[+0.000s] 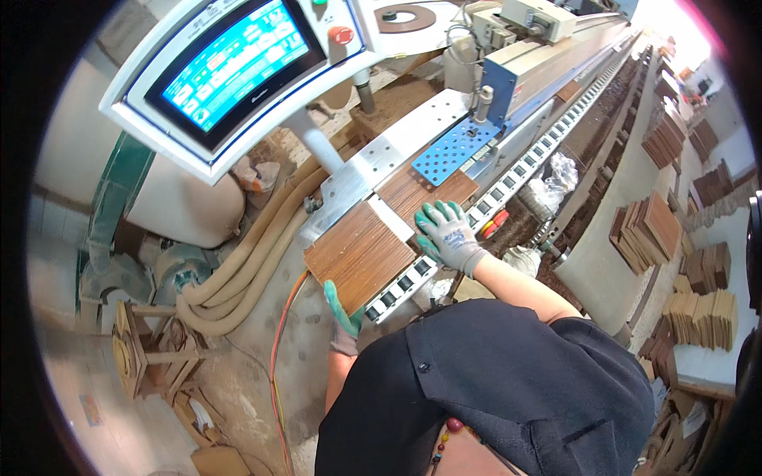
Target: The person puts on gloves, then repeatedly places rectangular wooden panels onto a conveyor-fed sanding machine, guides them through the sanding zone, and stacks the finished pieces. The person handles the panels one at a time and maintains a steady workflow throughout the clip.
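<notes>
Both my hands wear grey work gloves with green-coated fingers. My left hand (343,317) grips the near corner of a brown wood-grain panel (361,258), its thumb side along the edge and the other fingers mostly hidden. That panel lies on the machine's metal bed (357,178) and chain feed track (401,289). Farther up the bed, a second brown panel (425,190) sits partly beneath a blue perforated plate (454,151). My right hand (448,234) rests with spread fingers at the near edge of this second panel, beside the track.
A control screen (234,67) with a red button (341,35) hangs at the upper left. Thick hoses (246,254) curve below it. The long machine (548,63) runs away to the upper right. Beside it is a grey belt (603,238), with stacked boards (647,230) farther right.
</notes>
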The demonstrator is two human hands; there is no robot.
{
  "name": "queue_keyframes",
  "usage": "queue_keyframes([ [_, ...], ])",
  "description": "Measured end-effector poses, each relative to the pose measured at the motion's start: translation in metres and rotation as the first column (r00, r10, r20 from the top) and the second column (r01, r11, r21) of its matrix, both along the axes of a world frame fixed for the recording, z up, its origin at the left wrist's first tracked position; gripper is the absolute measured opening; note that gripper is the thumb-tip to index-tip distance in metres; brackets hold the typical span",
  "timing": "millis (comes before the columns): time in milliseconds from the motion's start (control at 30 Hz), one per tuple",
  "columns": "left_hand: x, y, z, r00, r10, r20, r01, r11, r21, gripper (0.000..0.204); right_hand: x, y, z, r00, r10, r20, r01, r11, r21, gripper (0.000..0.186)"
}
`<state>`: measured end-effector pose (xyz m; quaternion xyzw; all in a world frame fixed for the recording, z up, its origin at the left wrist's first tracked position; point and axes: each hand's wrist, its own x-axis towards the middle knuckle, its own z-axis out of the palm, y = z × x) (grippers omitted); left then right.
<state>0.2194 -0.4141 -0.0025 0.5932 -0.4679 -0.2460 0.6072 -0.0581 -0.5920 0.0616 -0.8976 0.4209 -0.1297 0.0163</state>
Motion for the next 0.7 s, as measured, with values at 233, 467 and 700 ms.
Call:
queue_keyframes([
  [233, 0.013, 0.01, -0.019, 0.992, -0.128, 0.02, 0.129, 0.991, -0.038, 0.088, -0.001, 0.001, -0.001, 0.998, 0.003, 0.063, -0.002, 1.0, -0.014, 0.05],
  [467, 0.028, 0.006, -0.045, 0.968, -0.126, 0.217, 0.103, 0.988, 0.117, 0.101, -0.005, 0.001, 0.009, 0.996, 0.04, 0.083, -0.04, 0.999, 0.004, 0.049],
  [700, 0.023, 0.016, -0.014, 0.993, -0.095, 0.066, 0.067, 0.938, 0.341, 0.089, -0.004, -0.001, 0.005, 0.998, 0.041, 0.054, -0.042, 0.999, 0.017, 0.049],
])
